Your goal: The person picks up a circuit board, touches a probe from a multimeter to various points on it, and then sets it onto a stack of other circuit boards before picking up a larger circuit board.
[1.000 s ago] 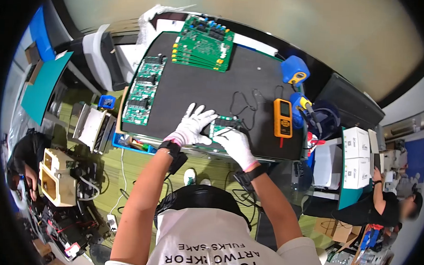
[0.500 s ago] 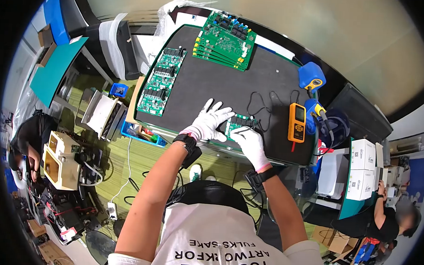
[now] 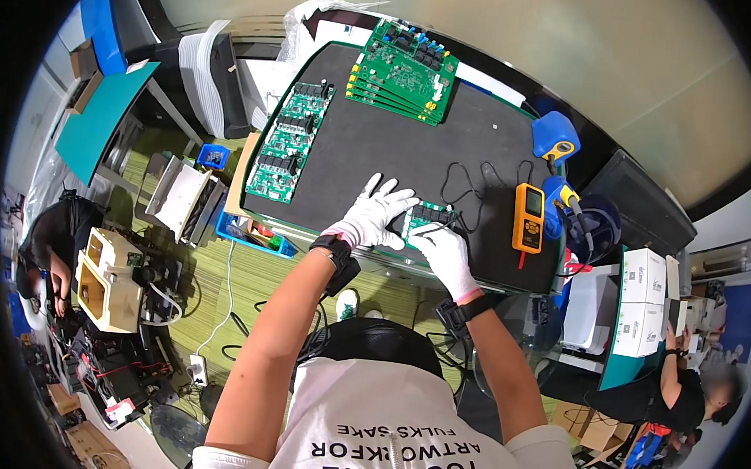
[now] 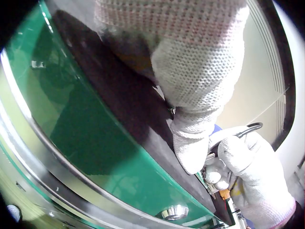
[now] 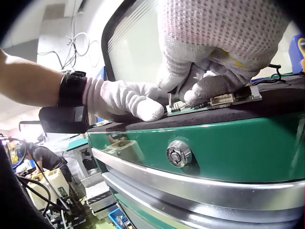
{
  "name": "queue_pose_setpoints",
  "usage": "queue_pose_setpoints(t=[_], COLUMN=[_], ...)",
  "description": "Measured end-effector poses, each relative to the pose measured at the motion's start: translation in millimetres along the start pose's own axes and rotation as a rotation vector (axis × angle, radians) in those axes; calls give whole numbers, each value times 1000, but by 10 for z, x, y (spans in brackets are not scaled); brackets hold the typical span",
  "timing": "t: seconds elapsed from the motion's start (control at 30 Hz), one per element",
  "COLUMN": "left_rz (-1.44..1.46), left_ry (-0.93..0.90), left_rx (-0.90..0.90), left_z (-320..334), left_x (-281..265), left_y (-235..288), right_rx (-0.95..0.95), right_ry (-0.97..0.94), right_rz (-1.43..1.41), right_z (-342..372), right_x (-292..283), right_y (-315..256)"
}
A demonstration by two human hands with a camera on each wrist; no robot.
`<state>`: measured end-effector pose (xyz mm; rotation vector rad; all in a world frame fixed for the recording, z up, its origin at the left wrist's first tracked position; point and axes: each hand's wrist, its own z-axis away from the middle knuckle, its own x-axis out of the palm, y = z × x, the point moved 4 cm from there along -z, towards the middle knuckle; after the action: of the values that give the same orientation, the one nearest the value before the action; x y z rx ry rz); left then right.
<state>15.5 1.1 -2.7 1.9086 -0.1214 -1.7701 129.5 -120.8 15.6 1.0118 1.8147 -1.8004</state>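
A small green circuit board (image 3: 432, 213) lies at the near edge of the dark mat. My gloved left hand (image 3: 373, 218) rests beside its left end, fingers spread, the thumb along the near edge. Over the board my gloved right hand (image 3: 444, 254) pinches a slim probe with a metal tip (image 5: 171, 99) and a black cable (image 4: 251, 127). In the right wrist view the tip points down at the board's end, close to the left thumb. A pale connector (image 5: 222, 100) shows on the board beneath the right fingers, which hide part of it.
An orange handheld meter (image 3: 529, 218) lies right of the board, with a thin black cable (image 3: 446, 181) on the mat. Blue soldering gear (image 3: 556, 136) stands behind it. A stack of larger green boards (image 3: 402, 75) is at the back; a panel of boards (image 3: 291, 141) lies left.
The head view has shifted, so the bench appears farther right than a second ago. Both hands stay at the small board, the right one still pinching the probe.
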Motion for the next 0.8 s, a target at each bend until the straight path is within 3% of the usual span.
queue_pose_setpoints(t=[0.8], left_rz=[-4], left_ry=[18], left_rx=[1], left_z=[-8], left_x=[30], left_y=[-15], right_rx=[-23], right_ry=[20], right_rz=[7], right_z=[8], right_x=[-13], right_y=[-39])
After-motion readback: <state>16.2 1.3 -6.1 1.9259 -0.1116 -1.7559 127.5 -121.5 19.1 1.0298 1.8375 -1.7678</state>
